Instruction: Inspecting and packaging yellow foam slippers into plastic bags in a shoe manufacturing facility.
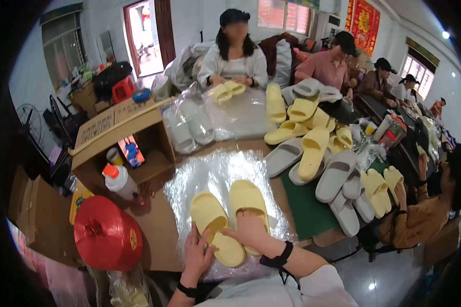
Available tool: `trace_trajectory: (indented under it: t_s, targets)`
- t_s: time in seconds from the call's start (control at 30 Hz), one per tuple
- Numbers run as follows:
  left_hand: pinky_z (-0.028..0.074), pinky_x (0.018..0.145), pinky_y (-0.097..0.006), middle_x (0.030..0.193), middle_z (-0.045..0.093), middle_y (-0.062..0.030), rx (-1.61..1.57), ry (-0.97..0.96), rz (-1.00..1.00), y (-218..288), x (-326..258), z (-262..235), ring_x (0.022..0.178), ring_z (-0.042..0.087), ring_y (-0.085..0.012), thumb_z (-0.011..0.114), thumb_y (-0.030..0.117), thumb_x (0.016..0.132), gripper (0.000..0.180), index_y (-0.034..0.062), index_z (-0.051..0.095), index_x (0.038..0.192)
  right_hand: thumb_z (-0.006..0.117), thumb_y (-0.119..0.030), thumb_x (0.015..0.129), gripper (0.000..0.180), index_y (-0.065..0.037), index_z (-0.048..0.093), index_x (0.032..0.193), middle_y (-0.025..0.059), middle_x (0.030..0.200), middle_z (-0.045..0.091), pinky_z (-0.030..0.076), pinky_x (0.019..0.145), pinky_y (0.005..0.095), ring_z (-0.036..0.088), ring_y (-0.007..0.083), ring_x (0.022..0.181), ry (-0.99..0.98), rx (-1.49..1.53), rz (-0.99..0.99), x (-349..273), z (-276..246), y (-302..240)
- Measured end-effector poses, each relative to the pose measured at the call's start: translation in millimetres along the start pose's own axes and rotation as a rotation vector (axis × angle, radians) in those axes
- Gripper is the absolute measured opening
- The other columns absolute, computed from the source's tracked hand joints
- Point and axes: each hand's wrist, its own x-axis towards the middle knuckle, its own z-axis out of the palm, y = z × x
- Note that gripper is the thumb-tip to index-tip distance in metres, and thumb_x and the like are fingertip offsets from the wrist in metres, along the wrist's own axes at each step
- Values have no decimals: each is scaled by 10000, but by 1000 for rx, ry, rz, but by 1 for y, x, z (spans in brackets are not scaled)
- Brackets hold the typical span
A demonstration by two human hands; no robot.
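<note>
A pair of pale yellow slippers lies in front of me, toes pointing away, on a clear plastic bag (189, 174). My left hand (197, 253) lies along the outer edge of the left slipper (208, 207), its fingers stretched and apart. Into the foot opening of the right slipper (247, 192) reach the fingers of my right hand (251, 231); their tips are hidden under the strap. The thumb of that hand points across toward the left slipper's footbed.
Yellow and grey slippers (312, 148) are heaped at the right, partly on a green mat (305, 212). Left stand a cardboard box (120, 115) with a phone (131, 151), a white bottle (120, 181) and a red roll (107, 233). Opposite, a person (235, 56) handles yellow slippers; other co-workers sit rightward.
</note>
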Motion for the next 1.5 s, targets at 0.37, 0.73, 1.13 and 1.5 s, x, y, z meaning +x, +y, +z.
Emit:
trace_trajectory:
  t_s: [0.37,0.73,1.13,1.5]
  targets:
    - [229,1190,-536,1543,397,-261,5,-74,-55,28,10,-9,1426,385,-388,605,354,942,603,134,470,1487,595,-398,940,417,2,641,832,221,792,679,544,642,504,672,396,682,52,89,143,8,11,25]
    - [258,1178,-556,1520,425,-246,148,-106,35,26,23,-10,1409,391,-411,602,367,950,664,52,408,1500,615,-282,967,369,12,587,746,233,746,621,504,603,498,632,412,672,269,162,134,12,4,52]
    - [272,1177,-560,1338,631,-188,-303,-28,-104,19,19,-5,1330,488,-403,708,352,904,751,38,386,1504,649,-156,942,282,37,556,759,236,720,565,442,625,503,575,425,688,239,387,131,-16,1,25]
    - [358,1142,-473,1449,524,-169,-191,-93,65,12,25,-6,1376,431,-390,705,415,892,686,94,502,1464,631,-130,945,250,58,559,796,235,751,569,427,623,463,553,406,682,290,620,240,-29,4,32]
